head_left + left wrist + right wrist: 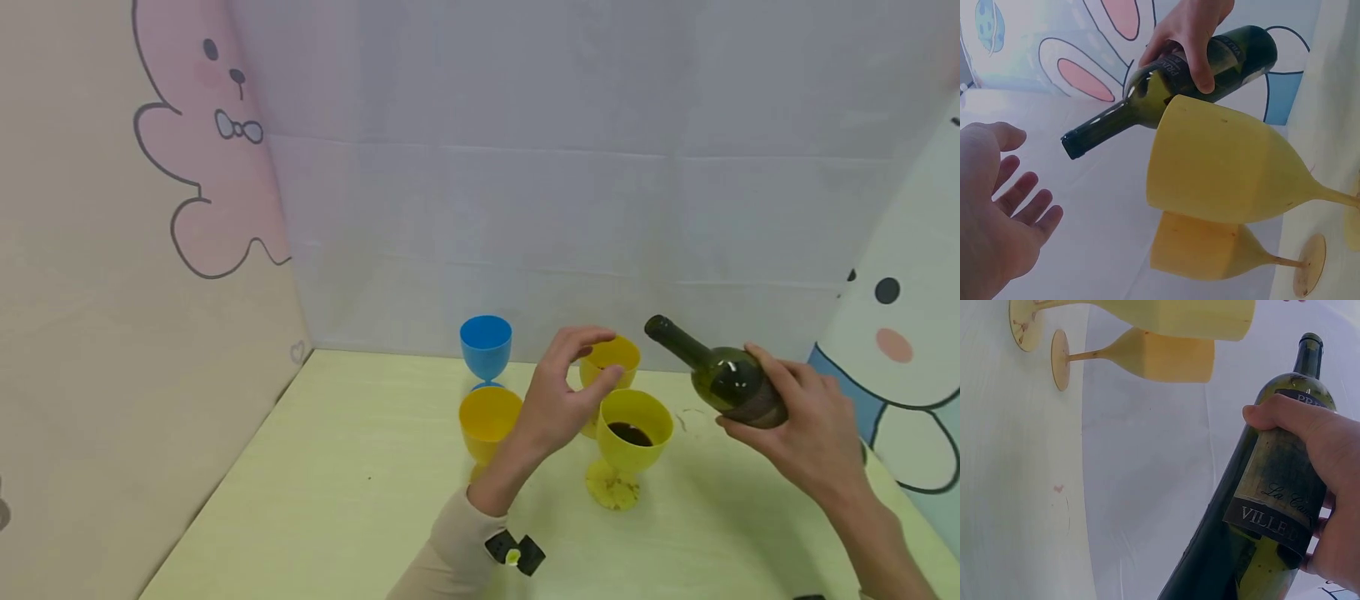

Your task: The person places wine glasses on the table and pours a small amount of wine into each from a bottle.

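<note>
My right hand (813,425) grips a dark green wine bottle (708,362) round its body, tilted with the neck up and to the left. The neck points over the goblets but is apart from them. Below it stands a yellow goblet (636,458) with dark liquid inside. Behind that one is an orange-yellow goblet (621,360), partly hidden by my left hand (562,396). That hand hovers above the table with loosely bent fingers and nothing in them. The bottle's label (1279,481) shows in the right wrist view, with the thumb across its upper part.
An orange goblet (487,421) stands left of my left hand, its base partly covered by the forearm. A blue goblet (486,354) is behind it, near the back wall (420,250). Printed cloth walls close in the pale table (315,500).
</note>
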Motion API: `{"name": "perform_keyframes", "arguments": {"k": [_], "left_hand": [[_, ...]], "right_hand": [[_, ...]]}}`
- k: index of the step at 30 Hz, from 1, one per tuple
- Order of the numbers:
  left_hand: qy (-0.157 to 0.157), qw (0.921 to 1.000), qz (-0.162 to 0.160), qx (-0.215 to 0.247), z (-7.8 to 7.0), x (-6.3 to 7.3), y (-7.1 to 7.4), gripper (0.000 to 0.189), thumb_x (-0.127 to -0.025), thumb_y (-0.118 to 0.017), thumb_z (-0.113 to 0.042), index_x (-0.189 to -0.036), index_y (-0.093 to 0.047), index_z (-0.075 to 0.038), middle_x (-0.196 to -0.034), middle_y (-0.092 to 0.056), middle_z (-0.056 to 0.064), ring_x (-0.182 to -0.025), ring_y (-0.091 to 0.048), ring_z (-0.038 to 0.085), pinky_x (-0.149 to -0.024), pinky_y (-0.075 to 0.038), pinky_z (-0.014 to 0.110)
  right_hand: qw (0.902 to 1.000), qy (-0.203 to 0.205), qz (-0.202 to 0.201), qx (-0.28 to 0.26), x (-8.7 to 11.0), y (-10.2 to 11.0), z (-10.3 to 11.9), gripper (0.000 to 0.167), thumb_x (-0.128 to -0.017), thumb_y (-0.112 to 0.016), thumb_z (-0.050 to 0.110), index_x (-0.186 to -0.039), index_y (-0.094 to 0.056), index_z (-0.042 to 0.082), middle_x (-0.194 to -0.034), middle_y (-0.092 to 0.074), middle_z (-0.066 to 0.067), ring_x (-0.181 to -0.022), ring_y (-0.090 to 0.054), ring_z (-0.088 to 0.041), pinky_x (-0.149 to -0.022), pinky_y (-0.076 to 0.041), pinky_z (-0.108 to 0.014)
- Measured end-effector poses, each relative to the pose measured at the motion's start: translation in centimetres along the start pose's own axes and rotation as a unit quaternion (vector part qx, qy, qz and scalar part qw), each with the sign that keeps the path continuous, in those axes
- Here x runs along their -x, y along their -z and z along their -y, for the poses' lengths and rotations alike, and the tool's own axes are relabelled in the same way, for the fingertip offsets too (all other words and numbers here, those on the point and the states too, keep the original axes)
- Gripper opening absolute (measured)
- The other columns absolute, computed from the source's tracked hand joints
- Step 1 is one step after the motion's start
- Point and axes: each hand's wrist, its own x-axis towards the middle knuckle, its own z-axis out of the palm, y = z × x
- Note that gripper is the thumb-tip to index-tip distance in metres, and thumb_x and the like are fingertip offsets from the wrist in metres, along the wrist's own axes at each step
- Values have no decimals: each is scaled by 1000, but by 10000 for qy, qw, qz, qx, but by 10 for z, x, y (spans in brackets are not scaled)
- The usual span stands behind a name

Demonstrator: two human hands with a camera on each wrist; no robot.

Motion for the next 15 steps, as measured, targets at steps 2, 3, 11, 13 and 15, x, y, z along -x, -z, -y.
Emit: {"name": "perform_keyframes", "arguments": {"k": [2, 3, 11, 13, 15], "left_hand": [[-41, 10000, 82, -26, -2, 1, 4, 36, -99, -60, -23, -134, -55, -16, -136, -54, 0, -127, -51, 10, -110, -45, 32], [-59, 9999, 133, -28, -4, 2, 6, 36, -99, -60, -23, -134, -55, -15, -136, -54, 0, -126, -51, 11, -110, -45, 32], [-413, 9982, 333, -282, -12, 7, 29, 35, -97, -64, -17, -131, -57, -10, -132, -58, 4, -125, -53, 16, -108, -47, 33], [-442, 9981, 294, -297, -11, 9, 36, 35, -96, -65, -15, -130, -58, -9, -131, -58, 6, -125, -53, 17, -108, -48, 36], [-445, 9983, 244, -294, -9, 13, 45, 35, -95, -66, -13, -129, -58, -7, -131, -59, 7, -125, -53, 19, -107, -48, 37]], "right_hand": [[10000, 18, -31, -8, 0, 1, 1, 111, -48, -95, 21, -148, -47, 20, -117, -54, -29, -96, -45, -48, -72, -28, -55], [10000, 32, -51, -8, 0, 1, 1, 111, -48, -95, 23, -148, -47, 20, -117, -55, -29, -96, -45, -48, -72, -28, -55], [9997, 151, -169, -50, 1, 2, 5, 110, -47, -96, 30, -146, -50, 19, -114, -56, -28, -92, -46, -47, -70, -28, -52], [9998, 140, -158, -59, 1, 2, 7, 110, -47, -96, 28, -146, -50, 19, -114, -56, -28, -93, -46, -47, -71, -28, -52], [9998, 108, -131, -67, 1, 3, 10, 110, -47, -96, 25, -147, -49, 19, -115, -55, -28, -94, -45, -47, -71, -28, -52]]}}
